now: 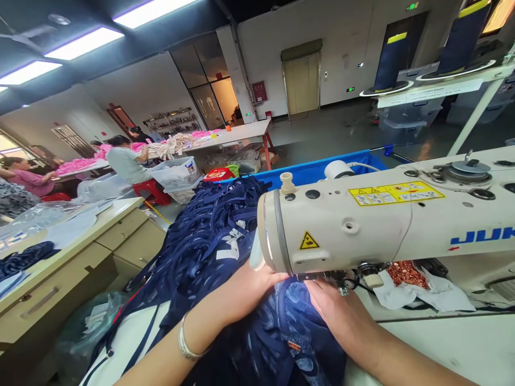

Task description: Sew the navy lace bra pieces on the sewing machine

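A navy lace-patterned garment [295, 313] lies bunched under the head of the white sewing machine [322, 225]. My left hand [255, 281] grips it from the left, thumb pointing toward the needle area, with the other fingers largely hidden by the machine head. From the right, my right hand [336, 300] holds the same garment close to the presser foot, and its fingertips are partly covered. The needle itself is hidden. A small orange label [294, 346] shows on the fabric below my hands. A silver bracelet [183, 338] circles my left wrist.
A heap of navy garments [201, 236] with white tags rises left of the machine. Behind it is a blue bin [358, 158]. Copper-coloured bits [404, 274] sit on white cloth under the machine arm. A drawer desk [116, 241] stands left; people work at a far table.
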A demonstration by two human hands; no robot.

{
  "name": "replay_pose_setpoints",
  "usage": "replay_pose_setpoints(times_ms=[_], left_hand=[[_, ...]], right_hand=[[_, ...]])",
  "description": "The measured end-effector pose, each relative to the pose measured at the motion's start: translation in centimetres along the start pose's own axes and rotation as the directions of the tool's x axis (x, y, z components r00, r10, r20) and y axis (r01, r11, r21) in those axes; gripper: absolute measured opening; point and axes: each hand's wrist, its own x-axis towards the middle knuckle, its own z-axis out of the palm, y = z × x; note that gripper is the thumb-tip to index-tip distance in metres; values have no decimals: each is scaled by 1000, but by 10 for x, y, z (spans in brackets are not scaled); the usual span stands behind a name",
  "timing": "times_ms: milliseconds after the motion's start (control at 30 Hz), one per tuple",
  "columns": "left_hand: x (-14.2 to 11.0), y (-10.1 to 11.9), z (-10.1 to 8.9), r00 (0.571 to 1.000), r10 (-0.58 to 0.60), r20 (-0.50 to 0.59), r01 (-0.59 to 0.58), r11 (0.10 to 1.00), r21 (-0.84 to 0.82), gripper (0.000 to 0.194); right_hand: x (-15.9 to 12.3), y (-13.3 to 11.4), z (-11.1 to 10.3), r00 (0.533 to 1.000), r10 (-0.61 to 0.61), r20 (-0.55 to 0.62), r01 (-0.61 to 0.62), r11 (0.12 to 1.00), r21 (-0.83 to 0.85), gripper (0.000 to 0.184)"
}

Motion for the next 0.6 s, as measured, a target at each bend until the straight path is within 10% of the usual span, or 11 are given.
replay_pose_setpoints(times_ms=[333,600], left_hand=[[8,14,-7,992,-62,113,69,996,-64,36],[8,22,12,959,-131,251,73,971,227,27]], right_hand=[[2,-1,14,995,-22,-96,27,998,52,44],[0,-1,15,988,-18,-150,32,995,90,35]])
